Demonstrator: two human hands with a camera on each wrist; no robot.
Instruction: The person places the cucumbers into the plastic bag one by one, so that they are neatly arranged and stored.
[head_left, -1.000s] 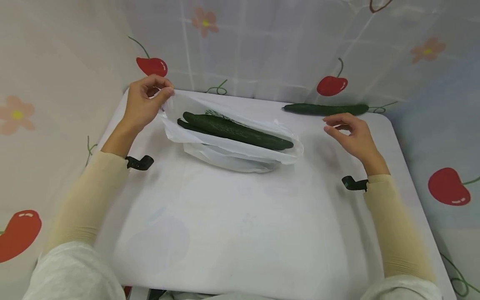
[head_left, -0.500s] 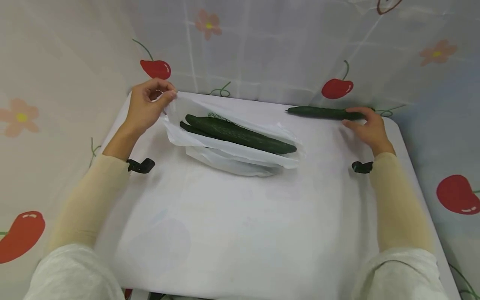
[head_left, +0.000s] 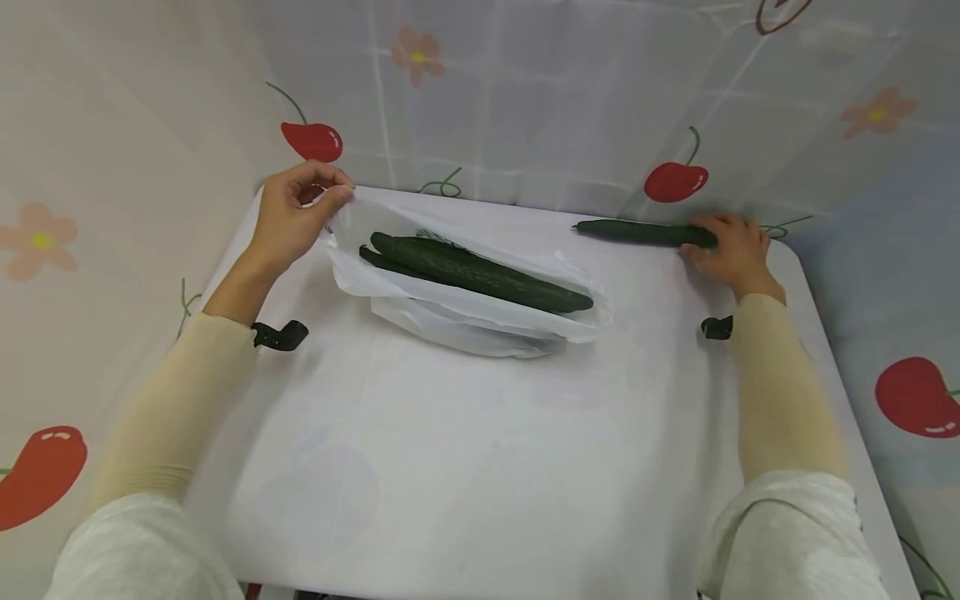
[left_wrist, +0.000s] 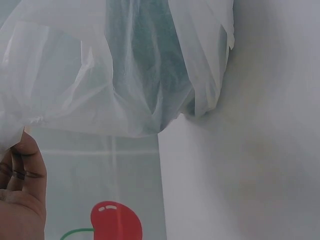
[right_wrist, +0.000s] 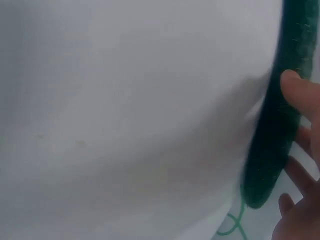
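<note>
At the back left, my left hand (head_left: pixel 288 217) pinches the rim of a white plastic bag (head_left: pixel 480 333) and holds that end up. The bag lies open on its side, with cucumbers (head_left: pixel 487 273) inside it. My right hand (head_left: pixel 737 257) grips the right end of another cucumber (head_left: pixel 633 232) near the table's back edge. In the right wrist view, the thumb (right_wrist: pixel 300 95) is on one side of that cucumber and the fingers curl along the other. The left wrist view shows the bag's thin film (left_wrist: pixel 145 65) hanging beside the pinching fingers (left_wrist: pixel 30 170), the contents dark green through it.
A white table (head_left: pixel 480 467) carries everything and has rounded back corners. Curtains printed with cherries and flowers (head_left: pixel 525 100) stand right behind its back edge and along both sides.
My right hand has reached back and to the right and closed round the loose cucumber's right end. My left hand keeps its pinch on the bag.
</note>
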